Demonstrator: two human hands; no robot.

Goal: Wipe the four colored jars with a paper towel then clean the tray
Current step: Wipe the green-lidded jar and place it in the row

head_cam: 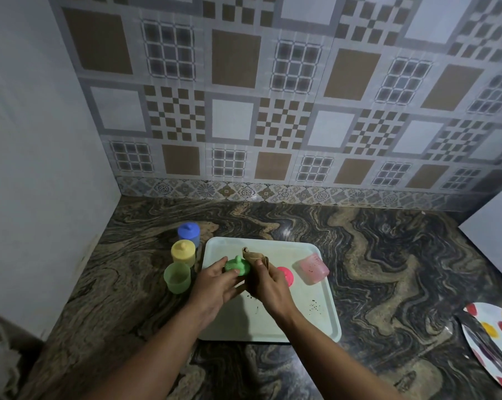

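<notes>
Above the white tray point(316, 324), my left hand point(215, 284) grips the green lid point(238, 266). My right hand point(268, 287) holds a folded brown paper towel point(254, 256) against that lid. The open green jar point(177, 277) stands on the counter left of the tray, behind it the lidded yellow jar point(183, 252) and the lidded blue jar point(189, 232). On the tray the pink jar point(314, 268) lies on its side, with the pink lid point(286, 275) beside my right hand. Dark crumbs point(313, 306) are scattered on the tray.
The tray rests on a dark marbled counter point(388, 269) in a corner, with a tiled wall point(273, 111) behind and a plain wall at the left. A dotted plate point(495, 342) lies at the right edge, and a white panel point(498, 238) stands behind it.
</notes>
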